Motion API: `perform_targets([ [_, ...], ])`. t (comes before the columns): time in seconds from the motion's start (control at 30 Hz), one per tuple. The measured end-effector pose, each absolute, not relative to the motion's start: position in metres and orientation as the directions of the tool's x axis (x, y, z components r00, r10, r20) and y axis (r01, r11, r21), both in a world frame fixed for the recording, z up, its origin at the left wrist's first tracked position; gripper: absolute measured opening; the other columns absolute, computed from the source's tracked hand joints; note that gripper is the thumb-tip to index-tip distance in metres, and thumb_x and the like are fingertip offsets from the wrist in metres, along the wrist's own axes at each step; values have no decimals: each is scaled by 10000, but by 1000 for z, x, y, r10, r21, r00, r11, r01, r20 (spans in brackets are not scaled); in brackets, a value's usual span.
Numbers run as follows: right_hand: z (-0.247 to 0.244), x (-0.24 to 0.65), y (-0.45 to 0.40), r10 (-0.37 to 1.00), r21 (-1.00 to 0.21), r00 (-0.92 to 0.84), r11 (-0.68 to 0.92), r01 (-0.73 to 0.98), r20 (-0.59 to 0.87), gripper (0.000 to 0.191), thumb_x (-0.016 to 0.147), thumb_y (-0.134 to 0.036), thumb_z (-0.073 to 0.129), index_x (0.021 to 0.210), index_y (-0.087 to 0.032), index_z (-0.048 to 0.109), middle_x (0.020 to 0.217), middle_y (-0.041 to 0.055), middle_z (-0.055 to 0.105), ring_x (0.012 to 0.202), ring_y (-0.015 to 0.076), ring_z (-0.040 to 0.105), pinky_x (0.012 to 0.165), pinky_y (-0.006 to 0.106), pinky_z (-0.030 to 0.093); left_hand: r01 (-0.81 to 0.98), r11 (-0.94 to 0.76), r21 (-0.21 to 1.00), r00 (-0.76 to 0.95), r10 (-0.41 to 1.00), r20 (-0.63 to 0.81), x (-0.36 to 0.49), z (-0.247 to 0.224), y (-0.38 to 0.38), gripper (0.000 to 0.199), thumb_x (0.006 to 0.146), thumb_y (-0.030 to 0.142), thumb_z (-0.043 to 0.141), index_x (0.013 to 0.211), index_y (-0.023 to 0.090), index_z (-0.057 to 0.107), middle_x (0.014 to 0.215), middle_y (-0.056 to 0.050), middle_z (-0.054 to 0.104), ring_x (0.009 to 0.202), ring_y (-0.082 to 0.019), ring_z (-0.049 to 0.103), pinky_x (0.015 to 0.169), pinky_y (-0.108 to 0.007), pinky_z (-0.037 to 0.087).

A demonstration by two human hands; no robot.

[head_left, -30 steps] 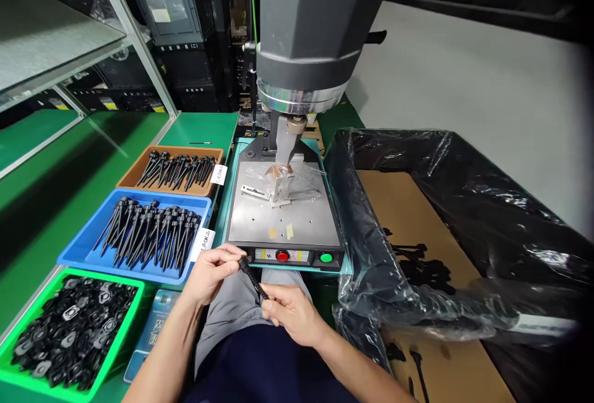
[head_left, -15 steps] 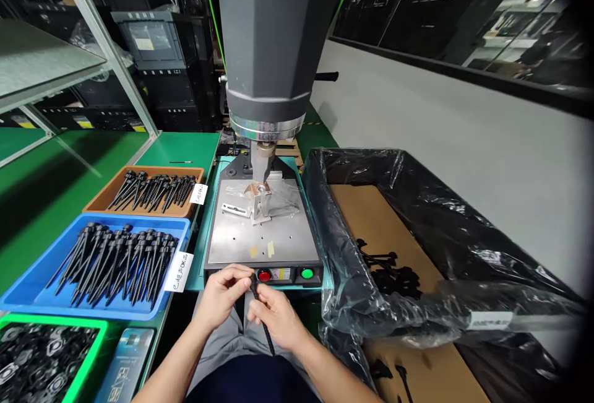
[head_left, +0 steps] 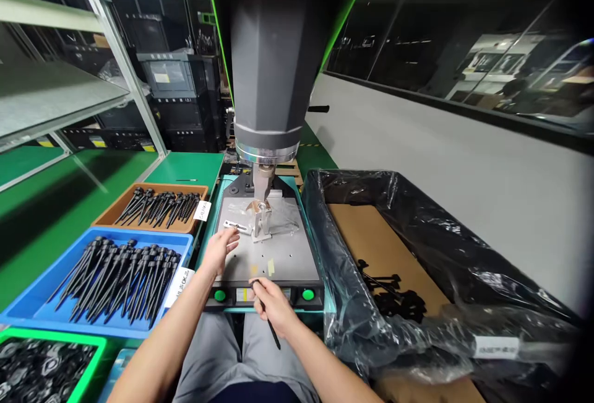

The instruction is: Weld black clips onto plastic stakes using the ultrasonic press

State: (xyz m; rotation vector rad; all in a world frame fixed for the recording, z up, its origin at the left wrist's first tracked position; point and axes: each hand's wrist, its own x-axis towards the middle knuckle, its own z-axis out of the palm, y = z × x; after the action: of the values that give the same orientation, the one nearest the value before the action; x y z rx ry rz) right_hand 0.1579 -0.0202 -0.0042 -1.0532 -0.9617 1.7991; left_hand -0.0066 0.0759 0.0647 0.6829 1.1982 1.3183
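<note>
My right hand (head_left: 273, 305) is closed around a black plastic spike (head_left: 273, 333), held in front of the machine's near edge with its pointed end down toward my lap. Most of the spike's head is hidden by the fingers. My left hand (head_left: 221, 251) is over the left side of the metal base plate (head_left: 278, 262), fingers stretched out and nothing in them. Just beyond its fingertips lies a slotted metal bracket (head_left: 237, 227). At the plate's middle stands a small metal fixture (head_left: 262, 223), directly under the press tool (head_left: 262, 183).
Blue tray (head_left: 139, 326) and brown tray (head_left: 160, 225) at left hold many black spikes. A green bin (head_left: 99, 353) of black parts sits nearer. At right is a box lined with black plastic (head_left: 417, 223). Green buttons (head_left: 307, 294) are on the machine front.
My left hand has let go of the spike and moved forward and left over the plate. The right hand keeps the spike. The view has tilted up slightly.
</note>
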Motion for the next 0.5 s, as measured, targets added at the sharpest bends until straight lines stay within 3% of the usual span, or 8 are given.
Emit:
perform_targets([
  [0.1,-10,125,9,899,-904,-351,-356,-237,-262,485,735,-581,683,976,-170,593,845,34,639,470,65,489,369,168,297,-614,343,711,93,926,-367,-10,77,109,576,763,643,620,987,115,672,933,-162,711,807,-216,695,700,-308,562],
  [0.17,-13,103,30,920,-919,-323,-308,-244,-222,466,731,-579,669,929,-166,583,854,41,639,482,75,522,378,176,328,-672,400,624,210,910,-357,-10,83,122,633,793,688,539,1004,102,653,932,-177,710,789,-228,705,666,-321,579],
  [0.37,-11,63,84,984,-935,-104,-169,-311,-143,389,781,-561,585,827,-180,521,770,5,594,442,67,494,376,182,302,-625,431,651,226,898,-377,-3,94,147,537,846,590,557,961,73,646,739,-110,697,623,-190,701,534,-272,580],
  [0.5,-7,61,102,996,-945,34,-62,-322,-77,359,828,-544,540,906,-193,528,779,-7,574,481,77,499,409,189,315,-605,430,670,220,899,-378,6,98,157,266,853,305,662,970,70,621,614,-39,643,483,-128,644,452,-202,549],
])
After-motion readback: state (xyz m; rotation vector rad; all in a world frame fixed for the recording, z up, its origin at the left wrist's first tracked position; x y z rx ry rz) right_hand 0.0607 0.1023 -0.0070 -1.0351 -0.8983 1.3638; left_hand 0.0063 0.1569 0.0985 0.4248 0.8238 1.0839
